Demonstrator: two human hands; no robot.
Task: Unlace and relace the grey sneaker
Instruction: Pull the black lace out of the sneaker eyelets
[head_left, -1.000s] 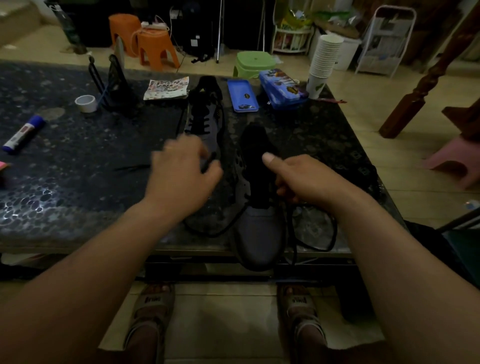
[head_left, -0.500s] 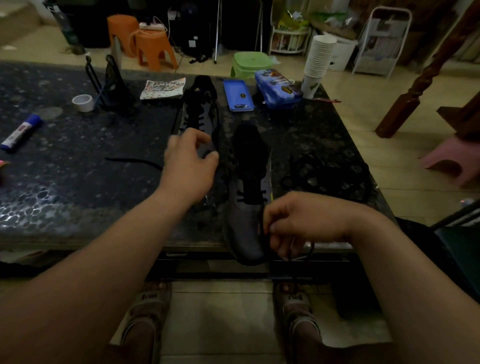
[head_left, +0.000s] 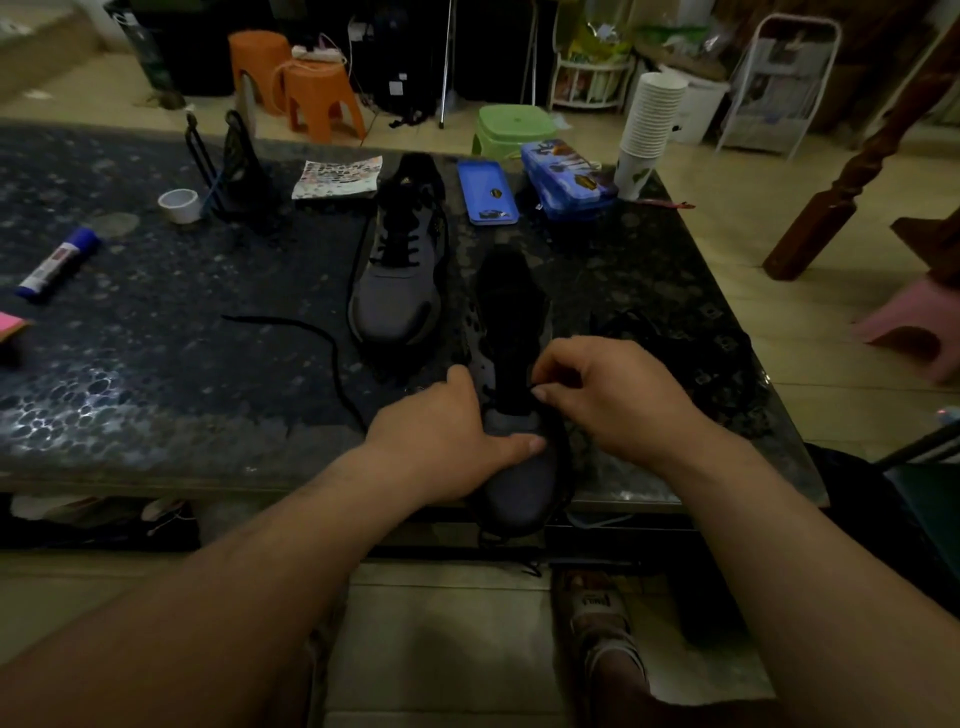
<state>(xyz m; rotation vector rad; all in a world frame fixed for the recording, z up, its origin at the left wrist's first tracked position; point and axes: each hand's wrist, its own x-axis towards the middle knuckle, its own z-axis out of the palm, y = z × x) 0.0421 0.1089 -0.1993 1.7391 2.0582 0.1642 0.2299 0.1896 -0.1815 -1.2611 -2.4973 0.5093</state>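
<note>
**grey sneaker (head_left: 519, 483) at the desk (head_left: 156, 364) edge**

grey sneaker is sitting at the desk's front edge, toe hanging over. left hand (head_left: 441, 436) is gripping the toe, thumb across it. right hand (head_left: 618, 400) fingers (head_left: 553, 364) are pinching the black lace (head_left: 332, 353) at the eyelets and hiding them; its loose end is snaking left. second sneaker (head_left: 397, 280) is sitting just behind, glue stick (head_left: 57, 265) far left.

Dim, murky indoor light, brighter on the far floor; wide-angle edges bend.
</note>
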